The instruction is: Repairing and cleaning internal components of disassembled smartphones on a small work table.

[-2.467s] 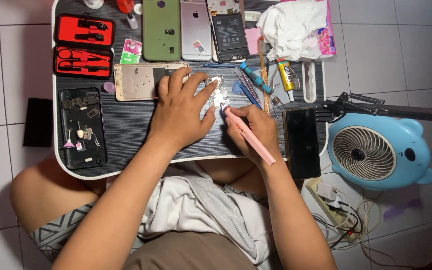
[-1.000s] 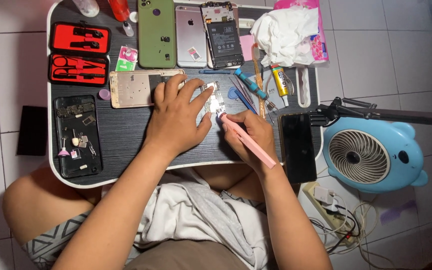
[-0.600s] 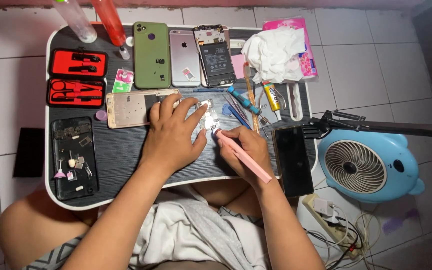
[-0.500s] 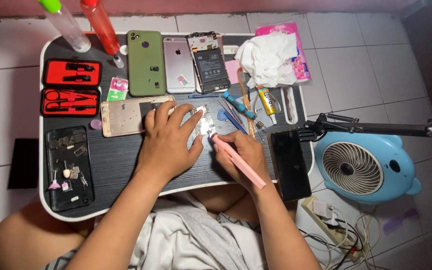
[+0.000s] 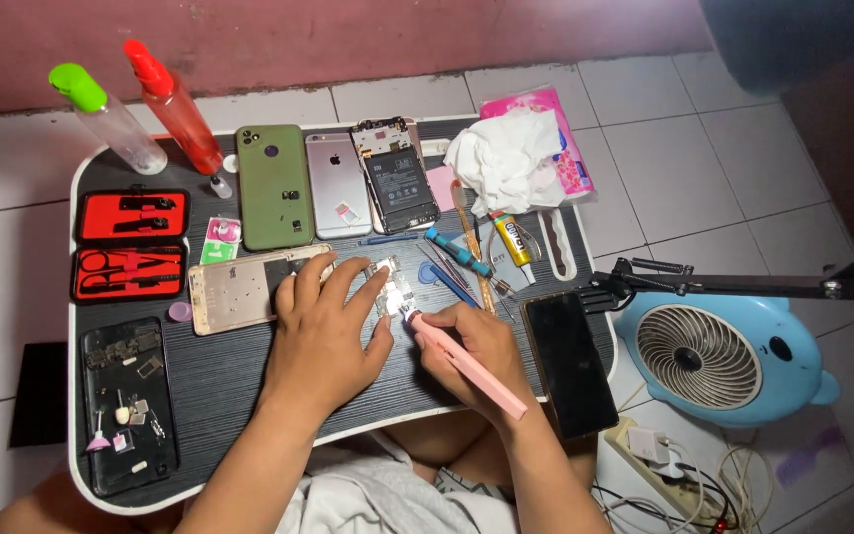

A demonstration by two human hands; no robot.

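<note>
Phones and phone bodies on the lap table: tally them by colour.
Green phone: 1
Silver phone: 1
Opened phone showing its black battery: 1
Gold phone frame: 1
Black phones, one at the left, one at the right: 2
Total: 6

green phone (image 5: 274, 186), blue fan (image 5: 719, 356), red bottle (image 5: 172, 104)

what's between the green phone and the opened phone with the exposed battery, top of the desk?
Head view: a silver phone lies face down between the green phone and the opened phone.
</note>
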